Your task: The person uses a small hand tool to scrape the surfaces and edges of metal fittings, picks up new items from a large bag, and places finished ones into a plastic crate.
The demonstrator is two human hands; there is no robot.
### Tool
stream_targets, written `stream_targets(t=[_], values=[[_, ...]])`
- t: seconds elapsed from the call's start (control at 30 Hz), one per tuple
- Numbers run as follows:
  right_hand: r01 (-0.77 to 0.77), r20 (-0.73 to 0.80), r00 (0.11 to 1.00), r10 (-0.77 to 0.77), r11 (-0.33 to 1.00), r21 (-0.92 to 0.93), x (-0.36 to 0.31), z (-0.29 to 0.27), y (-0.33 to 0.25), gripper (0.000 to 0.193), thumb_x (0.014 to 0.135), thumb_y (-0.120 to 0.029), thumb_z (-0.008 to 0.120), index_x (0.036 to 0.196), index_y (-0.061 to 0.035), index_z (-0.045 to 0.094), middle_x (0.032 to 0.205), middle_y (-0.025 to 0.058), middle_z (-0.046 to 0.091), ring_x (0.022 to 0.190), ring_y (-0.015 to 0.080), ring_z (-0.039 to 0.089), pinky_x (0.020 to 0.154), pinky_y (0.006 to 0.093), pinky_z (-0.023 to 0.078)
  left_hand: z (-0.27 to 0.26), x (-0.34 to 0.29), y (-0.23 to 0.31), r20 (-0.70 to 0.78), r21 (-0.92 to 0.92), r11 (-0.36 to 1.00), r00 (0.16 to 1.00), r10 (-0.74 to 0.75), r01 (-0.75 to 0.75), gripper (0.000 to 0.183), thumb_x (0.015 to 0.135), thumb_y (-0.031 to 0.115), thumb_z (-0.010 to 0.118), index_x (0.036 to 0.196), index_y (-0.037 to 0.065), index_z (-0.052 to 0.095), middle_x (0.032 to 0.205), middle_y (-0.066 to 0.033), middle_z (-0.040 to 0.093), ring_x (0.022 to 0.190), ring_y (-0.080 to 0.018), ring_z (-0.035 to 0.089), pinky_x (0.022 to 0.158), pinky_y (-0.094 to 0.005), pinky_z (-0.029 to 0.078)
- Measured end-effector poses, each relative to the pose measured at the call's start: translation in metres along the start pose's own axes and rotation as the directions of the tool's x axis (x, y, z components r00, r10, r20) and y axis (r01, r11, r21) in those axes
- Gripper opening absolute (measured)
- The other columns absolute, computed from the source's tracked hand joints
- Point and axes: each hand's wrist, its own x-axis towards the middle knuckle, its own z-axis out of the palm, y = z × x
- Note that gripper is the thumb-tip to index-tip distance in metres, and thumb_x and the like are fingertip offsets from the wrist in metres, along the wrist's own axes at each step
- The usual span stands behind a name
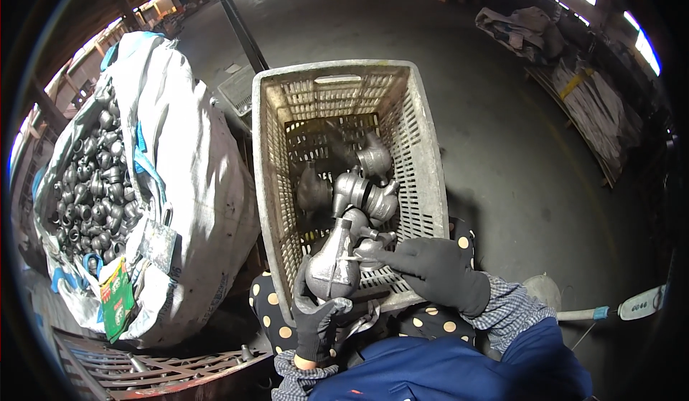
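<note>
My left hand (pixel 316 318), in a black glove, grips a grey pear-shaped metal casting (pixel 331 263) from below, just over the near rim of a pale slatted plastic crate (pixel 271 157). My right hand (pixel 430 266), also gloved, touches the casting's upper side with its fingertips, which seem to pinch a small part of it. Several similar grey metal castings (pixel 366 186) lie inside the crate.
A large white bulk bag (pixel 194 186) full of dark metal fittings (pixel 93 186) stands to the left. A metal grate (pixel 151 369) lies at the lower left. A white handle-like tool (pixel 642 302) lies on the concrete floor at right. Piled sacks (pixel 588 100) line the far right.
</note>
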Motion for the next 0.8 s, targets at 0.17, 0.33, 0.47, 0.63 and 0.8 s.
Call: stream_targets(t=[0.17, 0.33, 0.47, 0.63, 0.8], values=[[-0.121, 0.114, 0.989, 0.093, 0.956, 0.267, 0.0, -0.008, 0.0, 0.036, 0.083, -0.008, 0.063, 0.118, -0.0156, 0.069, 0.107, 0.0059, 0.07, 0.088, 0.0228, 0.068, 0.078, 0.0317, 0.055, 0.016, -0.005, 0.028, 0.044, -0.169, 0.968, 0.982, -0.182, 0.187, 0.091, 0.069, -0.004, 0.079, 0.145, 0.0, 0.029, 0.137, -0.0201, 0.045, 0.118, -0.0304, 0.057, 0.095, -0.0407, 0.055], [-0.227, 0.07, 0.97, 0.232, 0.768, 0.599, -0.001, 0.014, 0.017, 0.03, 0.088, -0.006, 0.064, 0.118, -0.004, 0.066, 0.114, 0.0148, 0.069, 0.104, 0.0222, 0.067, 0.091, 0.0306, 0.052, 0.015, -0.01, 0.036, 0.082, -0.333, 0.898, 0.957, -0.277, 0.288, 0.086, 0.071, -0.003, 0.076, 0.144, 0.005, 0.03, 0.134, -0.0214, 0.046, 0.115, -0.0334, 0.059, 0.094, -0.0444, 0.056], [-0.422, 0.274, 0.901, 0.335, 0.535, 0.732, -0.002, 0.018, 0.027, 0.031, 0.092, -0.008, 0.062, 0.121, 0.0022, 0.063, 0.117, 0.0131, 0.068, 0.105, 0.0168, 0.064, 0.093, 0.0287, 0.051, 0.02, -0.008, 0.039, 0.137, -0.421, 0.829, 0.929, -0.343, 0.368, 0.084, 0.071, 0.0, 0.077, 0.142, 0.004, 0.031, 0.13, -0.0227, 0.051, 0.112, -0.0361, 0.061, 0.089, -0.0487, 0.059], [-0.457, 0.332, 0.885, 0.326, 0.482, 0.747, -0.002, 0.016, 0.033, 0.03, 0.092, -0.009, 0.063, 0.12, 0.0029, 0.063, 0.115, 0.0118, 0.068, 0.107, 0.016, 0.063, 0.093, 0.0276, 0.05, 0.013, -0.005, 0.039, 0.275, -0.428, 0.769, 0.879, -0.389, 0.474, 0.084, 0.071, 0.002, 0.079, 0.14, -0.003, 0.031, 0.126, -0.0242, 0.055, 0.108, -0.037, 0.063, 0.084, -0.0506, 0.061], [-0.416, 0.322, 0.909, 0.264, 0.569, 0.709, 0.001, 0.016, 0.028, 0.027, 0.092, -0.012, 0.064, 0.117, -0.0014, 0.067, 0.112, 0.0121, 0.069, 0.108, 0.0169, 0.063, 0.094, 0.029, 0.049, 0.021, -0.004, 0.045, 0.23, -0.414, 0.805, 0.904, -0.359, 0.425, 0.085, 0.07, 0.006, 0.081, 0.139, -0.002, 0.033, 0.126, -0.0229, 0.056, 0.108, -0.0356, 0.063, 0.086, -0.0489, 0.06]])
